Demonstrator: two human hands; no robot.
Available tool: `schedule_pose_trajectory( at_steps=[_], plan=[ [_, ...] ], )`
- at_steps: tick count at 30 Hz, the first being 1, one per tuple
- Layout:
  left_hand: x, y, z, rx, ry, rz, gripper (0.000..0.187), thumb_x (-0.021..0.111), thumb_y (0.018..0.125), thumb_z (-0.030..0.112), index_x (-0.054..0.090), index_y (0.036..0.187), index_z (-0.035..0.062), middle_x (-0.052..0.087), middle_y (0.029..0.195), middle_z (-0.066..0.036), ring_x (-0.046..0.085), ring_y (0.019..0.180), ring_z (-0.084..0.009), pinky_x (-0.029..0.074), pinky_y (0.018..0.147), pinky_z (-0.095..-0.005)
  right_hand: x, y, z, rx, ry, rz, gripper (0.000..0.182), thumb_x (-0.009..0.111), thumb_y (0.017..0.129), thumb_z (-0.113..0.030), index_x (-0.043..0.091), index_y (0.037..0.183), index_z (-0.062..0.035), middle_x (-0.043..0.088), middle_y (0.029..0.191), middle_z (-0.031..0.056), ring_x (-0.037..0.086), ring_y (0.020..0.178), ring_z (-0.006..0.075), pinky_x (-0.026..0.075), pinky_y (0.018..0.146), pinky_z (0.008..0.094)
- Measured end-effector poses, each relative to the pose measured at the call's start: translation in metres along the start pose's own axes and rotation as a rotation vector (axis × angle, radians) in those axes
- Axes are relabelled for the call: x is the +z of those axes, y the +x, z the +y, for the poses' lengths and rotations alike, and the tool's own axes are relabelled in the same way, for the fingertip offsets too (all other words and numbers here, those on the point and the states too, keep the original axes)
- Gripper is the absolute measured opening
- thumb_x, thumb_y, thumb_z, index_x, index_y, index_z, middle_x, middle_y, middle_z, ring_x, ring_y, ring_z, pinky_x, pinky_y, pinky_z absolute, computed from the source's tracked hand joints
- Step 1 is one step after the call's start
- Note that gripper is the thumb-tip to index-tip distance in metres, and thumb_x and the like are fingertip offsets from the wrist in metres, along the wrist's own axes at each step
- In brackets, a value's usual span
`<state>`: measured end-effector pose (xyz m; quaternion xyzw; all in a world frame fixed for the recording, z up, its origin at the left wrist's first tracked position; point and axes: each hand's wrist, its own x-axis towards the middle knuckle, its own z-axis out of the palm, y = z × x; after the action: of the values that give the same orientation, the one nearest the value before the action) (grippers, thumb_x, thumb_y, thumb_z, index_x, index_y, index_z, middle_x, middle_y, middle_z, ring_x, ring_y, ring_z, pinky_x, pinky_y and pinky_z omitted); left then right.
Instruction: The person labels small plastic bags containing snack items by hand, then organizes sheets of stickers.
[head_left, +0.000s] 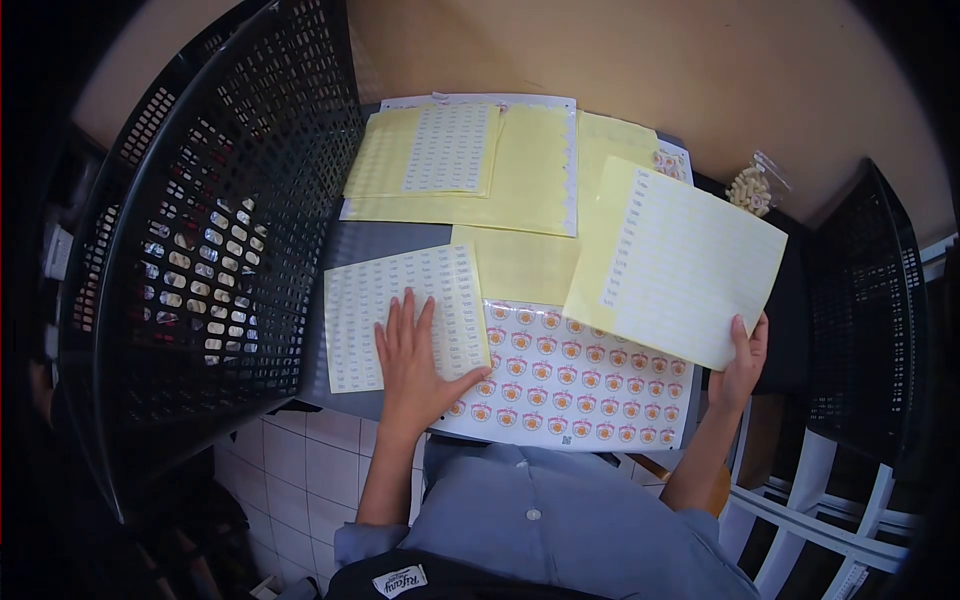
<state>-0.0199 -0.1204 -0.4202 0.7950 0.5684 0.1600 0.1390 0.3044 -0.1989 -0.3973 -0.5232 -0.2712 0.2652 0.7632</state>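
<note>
Left hand point(415, 365): flat, fingers spread, palm pressing down on a small-label sheet point(400, 315) near the front-left edge of the surface point(385, 245); not gripping, just pinning it.
Right hand point(742, 365): pinching the bottom corner of a yellow-backed label sheet point(685, 265), holding it up in the air over the right side, tilted.
Under both: a sheet of round orange stickers point(575, 375) lying along the front edge, thumb of the left hand touching its left margin.
Back of the surface: a pile of yellow backing sheets point(530, 170) with another small label sheet point(447, 148) on top, toward the back-left corner.
Left side: big black mesh basket point(200, 250) right up against the surface edge.
Back-right corner: little clear bag of pale bits point(752, 188), can't tell what's in it.
What could go wrong imo: the lifted sheet is held by one corner only, so it could flop, curl or slide out of the pinch. The orange sticker sheet hangs a bit over the front edge, so a nudge from a sleeve could drag it off.
</note>
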Motion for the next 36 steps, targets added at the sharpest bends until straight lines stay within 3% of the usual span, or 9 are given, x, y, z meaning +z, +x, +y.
schedule_pose_trajectory(
  at_steps=[5,13,16,22,25,28,30,35,36],
  plan=[
    [-0.006,-0.016,-0.011,-0.029,0.006,-0.070,0.092,0.074,0.053,0.043,0.032,0.125,0.0030,0.023,0.135,-0.018,0.017,0.126,-0.0333,0.009,0.101,-0.0497,0.020,0.004,0.031,0.061,-0.057,-0.026,0.023,0.051,0.082,-0.004,0.045,0.103,0.0011,0.054,0.099,0.0078,0.052,0.090,0.0111,0.041,0.080,0.0234],
    [0.001,-0.016,-0.039,0.113,-0.263,0.314,0.016,0.055,0.078,0.008,0.059,0.093,0.0021,0.060,0.098,-0.011,0.052,0.101,-0.0275,0.034,0.092,-0.0419,0.048,0.010,0.060,0.176,-0.211,-0.193,0.023,0.051,0.082,-0.005,0.046,0.103,0.0002,0.055,0.098,0.0074,0.052,0.089,0.0105,0.040,0.079,0.0225],
    [-0.005,-0.011,-0.030,0.068,-0.385,0.550,0.011,0.051,0.080,0.003,0.060,0.086,0.0015,0.062,0.091,-0.008,0.058,0.091,-0.0254,0.040,0.087,-0.0388,0.049,0.007,0.067,0.204,-0.285,-0.230,0.023,0.051,0.081,-0.004,0.046,0.103,0.0014,0.056,0.096,0.0084,0.052,0.086,0.0102,0.040,0.076,0.0221],
    [-0.002,0.005,-0.021,0.188,-0.357,0.461,0.010,0.053,0.079,0.003,0.060,0.087,0.0022,0.062,0.091,-0.009,0.058,0.091,-0.0248,0.041,0.086,-0.0382,0.047,0.009,0.067,0.157,-0.405,-0.391,0.032,0.052,0.080,-0.003,0.043,0.111,0.0020,0.056,0.101,0.0092,0.053,0.090,0.0113,0.040,0.079,0.0225],
    [0.003,0.008,-0.036,0.247,-0.235,0.139,0.018,0.059,0.074,0.007,0.058,0.092,0.0032,0.058,0.102,-0.009,0.051,0.103,-0.0263,0.034,0.092,-0.0428,0.048,0.007,0.060,0.073,-0.507,-0.435,0.040,0.054,0.078,-0.004,0.040,0.115,0.0027,0.057,0.099,0.0106,0.054,0.088,0.0132,0.040,0.078,0.0227],
    [-0.009,0.005,-0.036,0.290,-0.179,0.046,0.031,0.064,0.070,0.010,0.055,0.099,0.0044,0.053,0.111,-0.010,0.046,0.108,-0.0270,0.031,0.094,-0.0445,0.051,0.003,0.044,0.048,-0.784,-0.462,0.055,0.061,0.072,-0.006,0.036,0.120,0.0021,0.052,0.106,0.0152,0.051,0.097,0.0208,0.038,0.084,0.0285],
    [-0.017,0.001,-0.034,0.295,-0.205,0.094,0.038,0.066,0.068,0.011,0.053,0.103,0.0050,0.052,0.112,-0.010,0.046,0.109,-0.0273,0.030,0.094,-0.0448,0.054,0.000,0.038,-0.323,-1.272,-0.341,0.067,0.066,0.066,-0.011,0.033,0.123,0.0008,0.041,0.115,0.0183,0.041,0.108,0.0295,0.031,0.092,0.0373],
    [-0.061,-0.036,-0.036,0.228,-0.417,0.211,0.055,0.070,0.062,0.014,0.047,0.111,0.0041,0.053,0.110,-0.012,0.047,0.106,-0.0280,0.039,0.088,-0.0440,0.069,-0.008,0.030,-0.370,-1.200,-0.429,0.070,0.067,0.064,-0.012,0.033,0.124,-0.0012,0.033,0.121,0.0171,0.032,0.114,0.0324,0.024,0.095,0.0412],
    [-0.074,-0.052,-0.045,0.384,-0.411,0.414,0.054,0.070,0.063,0.013,0.047,0.110,0.0043,0.051,0.113,-0.011,0.049,0.103,-0.0284,0.042,0.083,-0.0434,0.075,-0.009,0.030,-0.407,-1.196,-0.464,0.069,0.067,0.064,-0.012,0.033,0.123,-0.0014,0.034,0.121,0.0169,0.033,0.113,0.0326,0.025,0.095,0.0414]
  ],
)
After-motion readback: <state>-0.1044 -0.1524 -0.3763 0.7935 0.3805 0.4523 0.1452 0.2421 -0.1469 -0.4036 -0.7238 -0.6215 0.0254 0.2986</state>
